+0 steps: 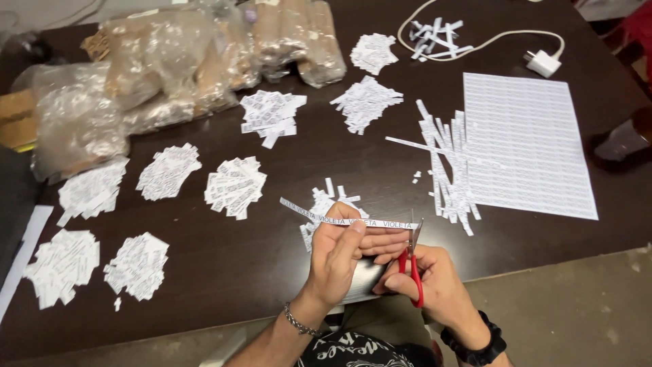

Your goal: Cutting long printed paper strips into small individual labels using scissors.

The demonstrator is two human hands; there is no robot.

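My left hand pinches a narrow white printed paper strip between thumb and fingers, holding it level over the table's front edge. My right hand grips red-handled scissors, whose blades stand upright at the strip's right end. Just behind the strip lies a small heap of cut white labels. A chain bracelet is on my left wrist and a black band on my right.
The dark brown table carries several heaps of cut labels, a bundle of uncut strips, a printed sheet, clear plastic bags at the back left, and a white charger with cable.
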